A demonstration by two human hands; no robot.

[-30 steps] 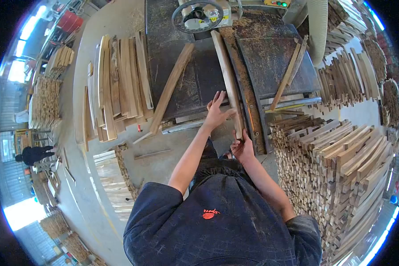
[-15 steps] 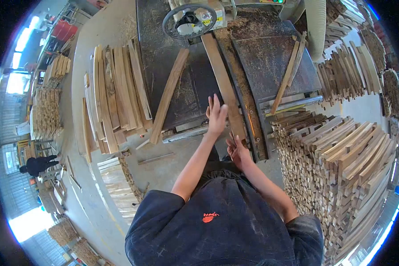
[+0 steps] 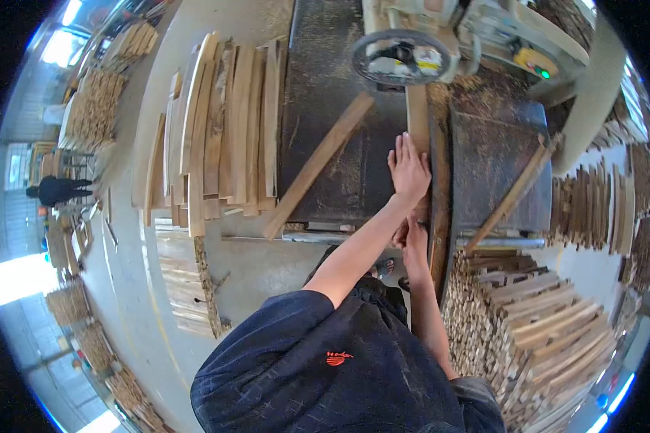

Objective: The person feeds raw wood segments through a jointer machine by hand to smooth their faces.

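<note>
A long wooden board (image 3: 417, 112) lies lengthwise on the dark machine table (image 3: 372, 177), its far end reaching under the machine head behind a handwheel (image 3: 401, 56). My left hand (image 3: 410, 173) rests on top of this board, palm down with fingers stretched forward. Behind it, at the board's near end, my right hand (image 3: 413, 242) is closed, its fingers curled around the end and partly hidden by the left forearm. To the left, a second loose board (image 3: 321, 164) lies slantwise across the table. A sawdust-strewn guide rail (image 3: 440, 180) runs along the right side.
Stacked boards (image 3: 227, 123) stand left of the table, with another pile (image 3: 184, 278) below them. A large stack of strips (image 3: 534, 317) stands at right. Thin offcuts (image 3: 516, 189) lean over the table's right part. Another person (image 3: 59, 191) stands far left.
The view has shifted, so the machine sits further right. My left hand has settled flat onto the board, and my right hand has closed at its near end. The board reaches further under the machine head.
</note>
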